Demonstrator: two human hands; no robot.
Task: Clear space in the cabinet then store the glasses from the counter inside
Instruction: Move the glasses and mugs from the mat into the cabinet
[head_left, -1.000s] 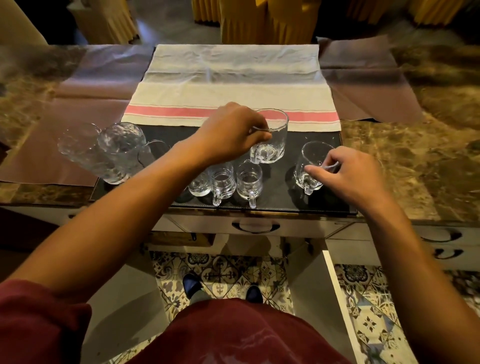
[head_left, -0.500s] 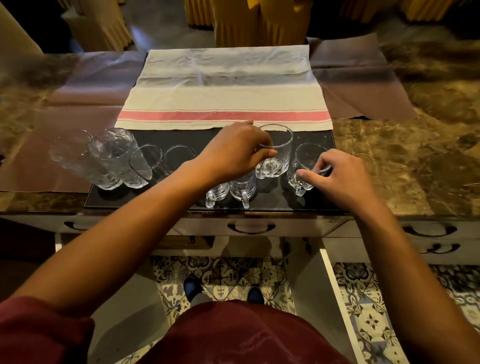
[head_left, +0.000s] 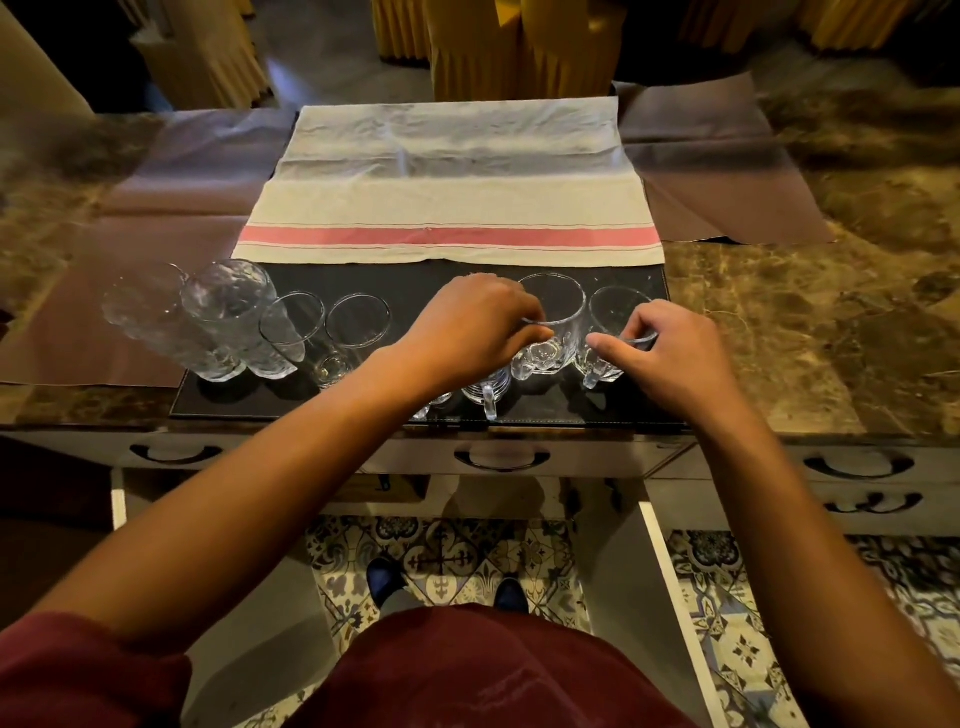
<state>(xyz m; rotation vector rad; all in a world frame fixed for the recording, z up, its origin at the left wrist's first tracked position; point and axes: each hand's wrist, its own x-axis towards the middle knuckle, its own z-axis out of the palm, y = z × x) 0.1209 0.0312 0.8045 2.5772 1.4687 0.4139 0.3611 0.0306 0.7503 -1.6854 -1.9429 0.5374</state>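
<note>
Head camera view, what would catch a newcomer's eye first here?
Both hands, left and right, each pinching the rim of a glass mug on the black mat at the counter's near edge. More glasses cluster at the mat's left end, and a red-striped towel lies behind.

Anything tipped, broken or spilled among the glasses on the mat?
Nothing stands out. The glasses on the mat stand upright, and no spill shows. Left hand and right hand each grip a mug's rim.

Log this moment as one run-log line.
left hand: gripping glass mug rim | right hand: pinching smaller mug rim | both mugs on black mat | stage: pickup
</note>
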